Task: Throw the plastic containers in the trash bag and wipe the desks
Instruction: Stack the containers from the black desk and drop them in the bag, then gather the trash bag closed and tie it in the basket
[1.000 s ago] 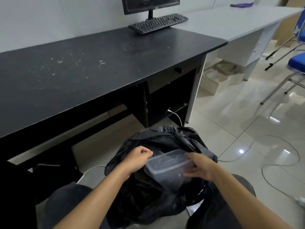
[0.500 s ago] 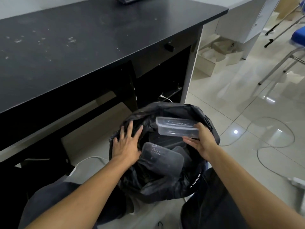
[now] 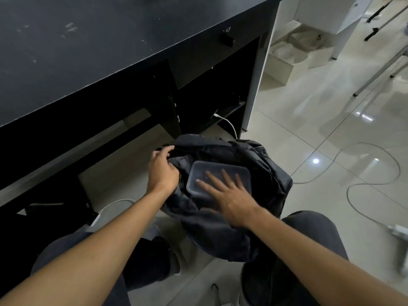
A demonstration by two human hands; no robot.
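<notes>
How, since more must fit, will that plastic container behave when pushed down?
Probably light and thin-walled: the plastic container is see-through, so it may flex under the flat right hand. The trash bag looks floppy, likely yielding beneath it.

The black desk (image 3: pixel 110 40) runs out of the picture at the top and left, and the pale specks on its top are too small to identify. The right hand (image 3: pixel 229 195) lies flat over the near part of the plastic container (image 3: pixel 220 171) and covers that edge. The container in turn hides whatever lies deeper in the trash bag (image 3: pixel 271 173), whose base is also out of sight. The fingertips of the left hand (image 3: pixel 162 171) vanish into the folds of the bag's rim. At the top right, a white desk (image 3: pixel 320 12) is cut by the frame. Slanting metal legs (image 3: pixel 379 71) and a white plug block (image 3: pixel 398 230) are cropped at the right edge.
</notes>
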